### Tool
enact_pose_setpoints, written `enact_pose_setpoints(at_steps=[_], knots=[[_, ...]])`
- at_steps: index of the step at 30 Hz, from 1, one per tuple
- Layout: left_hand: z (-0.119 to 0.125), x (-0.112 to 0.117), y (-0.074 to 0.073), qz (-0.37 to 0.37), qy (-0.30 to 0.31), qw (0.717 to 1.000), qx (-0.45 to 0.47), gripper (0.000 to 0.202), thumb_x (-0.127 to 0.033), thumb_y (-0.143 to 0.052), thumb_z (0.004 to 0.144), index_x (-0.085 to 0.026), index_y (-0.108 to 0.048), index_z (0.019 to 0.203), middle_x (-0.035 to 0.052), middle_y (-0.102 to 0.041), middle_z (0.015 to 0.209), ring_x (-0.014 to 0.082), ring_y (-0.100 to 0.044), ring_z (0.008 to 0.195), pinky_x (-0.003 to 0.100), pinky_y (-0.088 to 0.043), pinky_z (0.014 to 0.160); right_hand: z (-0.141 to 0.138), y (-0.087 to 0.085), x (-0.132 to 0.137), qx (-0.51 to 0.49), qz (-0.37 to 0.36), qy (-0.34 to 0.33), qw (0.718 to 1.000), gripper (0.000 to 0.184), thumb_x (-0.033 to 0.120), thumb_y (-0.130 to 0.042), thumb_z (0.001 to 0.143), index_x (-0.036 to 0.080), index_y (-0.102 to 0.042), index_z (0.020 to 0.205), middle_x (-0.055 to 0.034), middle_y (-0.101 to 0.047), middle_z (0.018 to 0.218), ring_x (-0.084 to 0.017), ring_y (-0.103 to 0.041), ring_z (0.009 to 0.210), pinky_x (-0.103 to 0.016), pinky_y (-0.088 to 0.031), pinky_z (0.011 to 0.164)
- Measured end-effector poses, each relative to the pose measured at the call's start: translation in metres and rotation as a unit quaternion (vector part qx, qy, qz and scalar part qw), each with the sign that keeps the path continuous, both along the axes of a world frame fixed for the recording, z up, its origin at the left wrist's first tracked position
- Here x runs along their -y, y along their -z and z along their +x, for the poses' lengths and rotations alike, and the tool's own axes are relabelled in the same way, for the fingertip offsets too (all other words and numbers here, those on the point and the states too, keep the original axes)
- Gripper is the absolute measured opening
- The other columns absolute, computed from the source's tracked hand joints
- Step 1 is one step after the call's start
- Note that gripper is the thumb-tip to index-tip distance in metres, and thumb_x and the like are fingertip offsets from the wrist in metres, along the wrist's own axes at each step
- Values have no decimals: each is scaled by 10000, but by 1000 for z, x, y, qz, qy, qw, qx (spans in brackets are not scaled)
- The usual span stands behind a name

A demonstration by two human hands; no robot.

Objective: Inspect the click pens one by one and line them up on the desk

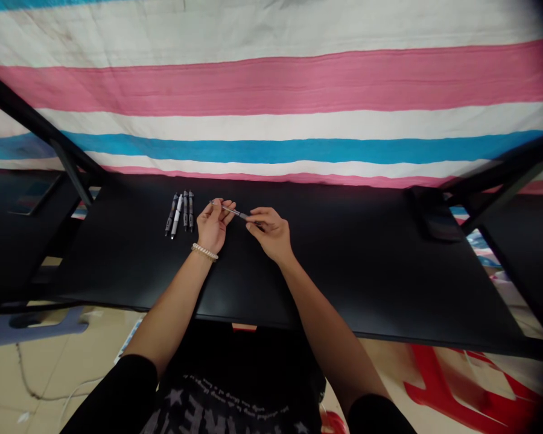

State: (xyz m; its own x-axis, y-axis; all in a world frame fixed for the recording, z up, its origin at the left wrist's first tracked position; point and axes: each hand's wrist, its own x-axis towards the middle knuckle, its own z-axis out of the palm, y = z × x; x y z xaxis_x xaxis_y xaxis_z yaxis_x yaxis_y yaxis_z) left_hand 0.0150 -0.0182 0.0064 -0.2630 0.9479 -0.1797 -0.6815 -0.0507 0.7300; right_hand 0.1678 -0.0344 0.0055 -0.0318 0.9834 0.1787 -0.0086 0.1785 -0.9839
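My left hand pinches the thin, pale end of a slim pen between thumb and fingers. At its darker end, my right hand grips the same pen, so it slants across the gap between both hands. Whether it is a whole pen or a refill partly inside a barrel, I cannot tell. Just left of my left hand lie several pens side by side on the black table: a white pen and dark grey pens. A beaded bracelet circles my left wrist.
A black object lies at the table's right end, by a dark metal brace. Another brace stands at the left. Striped sheeting hangs behind. Below are a red stool and a blue-grey plastic piece.
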Motion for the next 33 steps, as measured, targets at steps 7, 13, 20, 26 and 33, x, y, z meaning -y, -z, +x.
enact_pose_setpoints(at_steps=[7,13,20,26,33], knots=[[2,0,-4,-14,-12,1000,16,219,-319,-793,830,-157,-666,905,39,-753,879,161,-748,859,310,-553,878,-3,1,-1,-39,5,9,999,319,482,-821,735,221,-770,912,-60,-709,963,-159,-705,818,-308,-622,736],[-1,-1,-9,-34,-33,999,14,188,-323,-754,869,-160,-669,909,46,-749,884,159,-744,874,319,-546,922,-1,0,0,-30,26,23,999,213,404,-771,811,214,-784,906,-37,-710,827,-134,-675,630,-302,-607,611],[-6,-3,-12,-27,-61,997,27,175,-314,-743,880,-159,-666,903,35,-745,872,136,-742,837,271,-562,861,2,-6,7,119,130,65,982,128,299,-712,871,226,-793,937,-52,-757,905,-163,-716,750,-312,-616,683],[2,0,-9,-18,-12,999,34,169,-300,-754,870,-157,-675,915,30,-745,851,142,-746,829,262,-567,814,-2,-6,11,151,172,104,968,117,298,-693,893,242,-795,899,-55,-780,929,-200,-743,827,-369,-639,781],[3,1,-8,-12,-12,1000,18,198,-324,-772,851,-162,-675,912,36,-747,876,153,-743,845,295,-559,857,-3,2,8,104,43,59,992,313,437,-658,903,211,-728,1108,-70,-751,901,-192,-739,765,-324,-638,655]])
